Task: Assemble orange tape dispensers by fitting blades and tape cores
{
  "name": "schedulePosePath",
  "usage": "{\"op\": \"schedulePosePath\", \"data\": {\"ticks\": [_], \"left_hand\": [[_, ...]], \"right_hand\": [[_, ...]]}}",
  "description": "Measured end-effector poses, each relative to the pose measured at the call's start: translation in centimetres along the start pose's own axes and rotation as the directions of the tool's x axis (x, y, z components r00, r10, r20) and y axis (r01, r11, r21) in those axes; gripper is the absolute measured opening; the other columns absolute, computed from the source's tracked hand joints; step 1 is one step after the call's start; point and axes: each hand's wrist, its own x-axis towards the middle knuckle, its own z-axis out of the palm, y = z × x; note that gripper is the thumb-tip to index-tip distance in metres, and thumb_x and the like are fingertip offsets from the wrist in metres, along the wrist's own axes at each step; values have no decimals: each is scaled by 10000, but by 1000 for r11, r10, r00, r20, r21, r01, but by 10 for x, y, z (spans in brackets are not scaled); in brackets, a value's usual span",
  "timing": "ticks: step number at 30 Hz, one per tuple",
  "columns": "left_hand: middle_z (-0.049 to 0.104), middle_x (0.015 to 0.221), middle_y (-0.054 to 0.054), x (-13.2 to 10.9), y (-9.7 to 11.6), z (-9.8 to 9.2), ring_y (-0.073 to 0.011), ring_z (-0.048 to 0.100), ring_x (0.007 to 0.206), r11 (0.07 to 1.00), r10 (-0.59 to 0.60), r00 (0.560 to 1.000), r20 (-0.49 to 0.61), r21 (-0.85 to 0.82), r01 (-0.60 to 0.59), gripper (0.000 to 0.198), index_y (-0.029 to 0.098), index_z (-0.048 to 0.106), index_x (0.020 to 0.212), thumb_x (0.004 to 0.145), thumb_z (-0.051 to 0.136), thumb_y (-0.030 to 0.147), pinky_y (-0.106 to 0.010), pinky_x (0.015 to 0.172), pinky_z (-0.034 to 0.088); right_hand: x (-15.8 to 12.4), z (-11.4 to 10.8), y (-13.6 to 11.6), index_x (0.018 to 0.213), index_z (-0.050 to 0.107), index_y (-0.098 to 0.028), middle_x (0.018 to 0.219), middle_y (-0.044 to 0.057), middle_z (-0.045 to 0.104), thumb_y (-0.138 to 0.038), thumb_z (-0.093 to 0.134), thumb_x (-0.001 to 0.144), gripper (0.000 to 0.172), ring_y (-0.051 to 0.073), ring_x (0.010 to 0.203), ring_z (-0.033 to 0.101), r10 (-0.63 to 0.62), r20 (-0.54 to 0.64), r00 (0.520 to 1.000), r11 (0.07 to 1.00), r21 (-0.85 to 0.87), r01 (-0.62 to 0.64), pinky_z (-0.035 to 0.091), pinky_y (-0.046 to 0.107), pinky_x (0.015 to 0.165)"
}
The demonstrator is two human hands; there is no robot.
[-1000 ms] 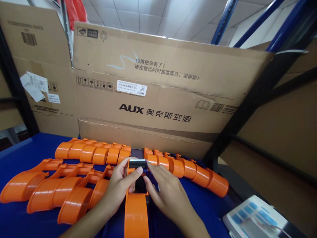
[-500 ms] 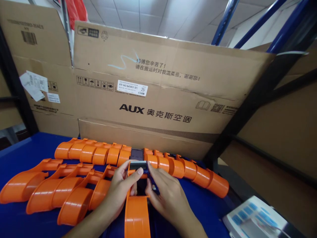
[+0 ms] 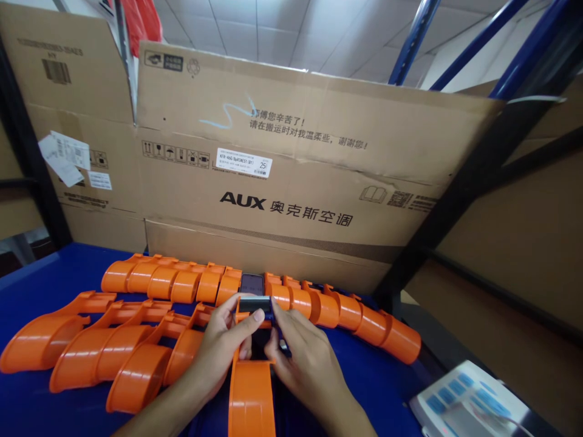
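An orange plastic tape dispenser [image 3: 252, 397] with a toothed edge [image 3: 255, 299] at its far end is held upright in front of me. My left hand [image 3: 221, 349] is closed around its left side, the thumb pressed across the dark strip below the teeth. My right hand [image 3: 307, 358] pinches the right side of the same end, where a small dark blue part [image 3: 268, 316] shows by the fingers. Some of its fingertips are hidden behind the dispenser. Several more orange dispensers [image 3: 136, 370] lie to the left of my left hand.
A row of orange dispensers [image 3: 328, 309] runs along the back of the blue table [image 3: 359, 370], with a dark phone-like device [image 3: 252, 284] in its middle. Behind stands a cardboard sheet [image 3: 291, 158]. A white device with blue keys [image 3: 469, 400] sits at right, near a black post [image 3: 437, 218].
Both hands keep their hold on the dispenser. The right hand and forearm have shifted very slightly; the row of dispensers stays as it was.
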Motion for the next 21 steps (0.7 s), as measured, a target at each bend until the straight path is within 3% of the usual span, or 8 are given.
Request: {"op": "schedulePosePath", "data": {"ticks": [4,8,12,15,18,21], "left_hand": [[465,455,109,3,-5,-4,-43,370,353,998,39,999,10,52,-40,338,196,585,951,851,735,482,-156,398,292],[434,418,115,5,-12,-7,-49,353,305,994,60,998,34,90,-63,315,199,601,938,886,684,498,-162,362,260],[423,388,115,3,-11,-8,-50,331,287,994,60,997,39,84,-63,294,197,615,932,887,685,480,-161,349,246],[404,377,121,1,-5,-8,-39,284,280,998,46,998,39,33,-48,294,200,606,893,868,700,478,-160,345,237],[421,395,113,1,1,-9,-39,297,289,997,74,997,24,36,-75,298,200,608,888,859,704,481,-160,349,242],[414,376,113,1,3,-10,-46,308,299,996,85,996,11,36,-85,272,210,596,881,878,689,465,-160,364,253]], "right_hand": [[1,-10,2,1346,578,-130,992,143,747,-190,584,955,395,277,871,709,-2,-12,1000,999,53,3,617,426,774],[1,-10,-1,1170,656,-129,911,130,744,-173,584,952,234,247,770,691,18,3,1000,998,65,-18,600,385,695],[2,-14,-4,1139,660,-136,815,86,724,-134,522,956,230,213,672,657,24,3,1000,995,99,-24,553,335,618],[3,-24,1,1108,667,-182,824,50,725,-134,488,968,232,188,685,675,141,-60,988,977,170,-129,535,301,646],[5,-34,11,1020,674,-196,830,33,720,-193,509,985,169,185,725,686,315,-125,941,937,198,-288,513,285,668],[7,-37,19,891,647,-205,719,-2,653,-259,505,1007,191,168,643,629,443,-74,893,880,223,-419,463,272,606]]}}
